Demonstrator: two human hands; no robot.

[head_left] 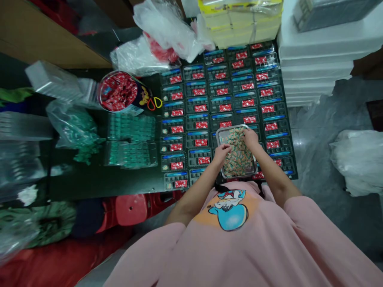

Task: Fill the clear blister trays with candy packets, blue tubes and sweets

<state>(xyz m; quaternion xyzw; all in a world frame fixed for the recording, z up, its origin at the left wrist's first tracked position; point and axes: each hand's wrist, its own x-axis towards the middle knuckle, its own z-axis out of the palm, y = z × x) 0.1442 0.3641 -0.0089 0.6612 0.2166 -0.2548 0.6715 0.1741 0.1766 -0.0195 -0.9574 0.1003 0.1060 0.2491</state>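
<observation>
A shallow metal tray (239,176) full of small beige-and-green pieces (238,161) rests close to my body, over rows of black plastic trays (200,133). My left hand (222,154) is at its left side, with fingertips pinched together above the pieces. At the tray's upper right, my right hand (250,139) has its fingers closed among the pieces. Anything between the fingers of either hand is too small to make out. The black trays hold blue pens (198,115) and red patterned packets (200,142). Some at the left column also hold a small pale piece.
Left of the rows stand a tub of red packets (119,91), scissors (154,103) and stacked green items (131,127). A bag of green pieces (79,129) lies farther left. White foam slabs (317,56) rise at right; a red stool (131,209) is below the table edge.
</observation>
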